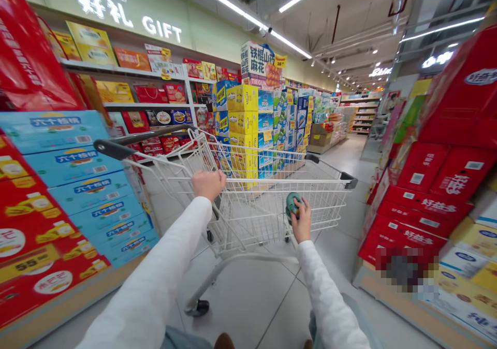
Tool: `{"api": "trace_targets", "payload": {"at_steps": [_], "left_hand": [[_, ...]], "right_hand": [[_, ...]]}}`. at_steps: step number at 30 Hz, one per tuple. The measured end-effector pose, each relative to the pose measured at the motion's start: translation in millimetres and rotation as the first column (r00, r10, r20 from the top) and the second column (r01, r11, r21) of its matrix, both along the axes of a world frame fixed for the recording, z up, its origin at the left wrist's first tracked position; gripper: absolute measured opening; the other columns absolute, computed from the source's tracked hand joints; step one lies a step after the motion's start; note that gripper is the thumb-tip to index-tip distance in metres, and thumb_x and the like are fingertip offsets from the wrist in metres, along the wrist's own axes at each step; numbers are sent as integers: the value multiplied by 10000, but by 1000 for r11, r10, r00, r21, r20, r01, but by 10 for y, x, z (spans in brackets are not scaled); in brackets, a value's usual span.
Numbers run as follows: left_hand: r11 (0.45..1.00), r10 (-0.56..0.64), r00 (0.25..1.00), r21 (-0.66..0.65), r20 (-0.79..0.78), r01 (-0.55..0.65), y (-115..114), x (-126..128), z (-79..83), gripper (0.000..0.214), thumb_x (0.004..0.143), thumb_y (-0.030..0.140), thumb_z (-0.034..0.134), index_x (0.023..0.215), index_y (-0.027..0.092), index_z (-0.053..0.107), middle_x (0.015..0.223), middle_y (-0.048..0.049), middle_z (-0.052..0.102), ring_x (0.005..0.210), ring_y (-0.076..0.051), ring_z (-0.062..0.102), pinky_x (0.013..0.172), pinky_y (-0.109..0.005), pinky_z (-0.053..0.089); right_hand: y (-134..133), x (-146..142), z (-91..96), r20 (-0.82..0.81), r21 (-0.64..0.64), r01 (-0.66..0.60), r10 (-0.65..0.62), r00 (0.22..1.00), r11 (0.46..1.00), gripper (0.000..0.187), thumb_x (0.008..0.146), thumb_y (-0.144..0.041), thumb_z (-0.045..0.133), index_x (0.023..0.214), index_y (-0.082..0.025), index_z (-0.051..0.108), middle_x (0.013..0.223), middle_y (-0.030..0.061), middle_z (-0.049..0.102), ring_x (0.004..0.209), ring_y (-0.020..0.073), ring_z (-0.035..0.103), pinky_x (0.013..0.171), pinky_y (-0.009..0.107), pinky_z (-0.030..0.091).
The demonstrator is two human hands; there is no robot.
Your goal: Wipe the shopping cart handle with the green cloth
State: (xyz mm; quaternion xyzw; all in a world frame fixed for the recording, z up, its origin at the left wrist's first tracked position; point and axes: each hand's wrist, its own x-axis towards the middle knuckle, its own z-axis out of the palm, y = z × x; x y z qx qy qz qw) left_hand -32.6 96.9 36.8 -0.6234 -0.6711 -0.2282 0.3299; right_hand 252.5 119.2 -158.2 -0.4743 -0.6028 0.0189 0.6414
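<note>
A wire shopping cart stands sideways before me, its dark handle pointing left. My left hand is closed around the near top rail of the basket, close to the handle end. Lower and to the right, my right hand has its fingers curled on a small round teal-green object with dark markings. The object is against the near side of the wire basket; its kind is unclear, and part of it is behind the fingers. Nothing shows inside the basket.
Light blue cartons and red boxes are stacked at left. Yellow cartons rise beyond the cart. Red cartons line the right side. Gift shelves run along the wall; a tiled aisle leads away.
</note>
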Motion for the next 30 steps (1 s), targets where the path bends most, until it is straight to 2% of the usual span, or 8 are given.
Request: {"api": "trace_targets", "payload": {"at_steps": [3, 8, 13, 22, 27, 30], "left_hand": [[1000, 0, 1000, 7, -4, 0, -6, 2, 0, 572, 853, 311, 219, 769, 69, 731, 702, -176, 692, 694, -253, 640, 739, -390, 369], [1000, 10, 1000, 20, -26, -10, -7, 2, -6, 567, 855, 309, 218, 760, 90, 732, 691, -155, 696, 681, -239, 644, 730, -380, 371], [999, 20, 999, 27, -39, -19, -8, 0, -18, 562, 858, 311, 219, 757, 99, 730, 685, -151, 695, 678, -236, 639, 718, -374, 368], [1000, 15, 1000, 20, -25, -15, -34, 17, -6, 571, 865, 311, 217, 760, 80, 729, 694, -166, 694, 693, -245, 643, 725, -376, 370], [1000, 8, 1000, 23, -19, -8, -19, 11, -12, 561, 858, 311, 228, 753, 80, 729, 691, -166, 693, 684, -244, 641, 734, -381, 370], [1000, 9, 1000, 16, -17, -9, -21, 13, -8, 556, 856, 307, 231, 766, 80, 730, 698, -167, 694, 681, -243, 639, 737, -384, 368]], "right_hand": [[-31, -24, -5, -12, 23, 60, -59, 998, 998, 353, 827, -235, 445, 1157, -225, 569, 1267, 133, 437, 1175, 244, 454, 940, 442, 411], [-55, -125, -39, -79, 127, 126, -116, 990, 984, 348, 830, -229, 465, 1156, -244, 585, 1255, 122, 434, 1143, 235, 471, 934, 439, 416], [-56, -296, -53, 0, 109, 39, -39, 999, 993, 345, 831, -224, 468, 1156, -235, 584, 1153, 110, 497, 1095, 225, 500, 914, 431, 436], [-52, -326, 1, -12, 153, 98, -97, 995, 983, 359, 831, -204, 480, 1172, -229, 588, 1148, 114, 527, 1075, 226, 525, 888, 420, 461], [-95, -475, -31, 147, 185, -33, 5, 989, 982, 376, 843, -169, 476, 1193, -257, 582, 1188, 106, 535, 1108, 220, 513, 910, 423, 458], [-127, -595, -51, 156, 195, -38, 7, 988, 980, 394, 845, -152, 465, 1205, -267, 576, 1180, 110, 543, 1100, 223, 519, 899, 431, 465]]}}
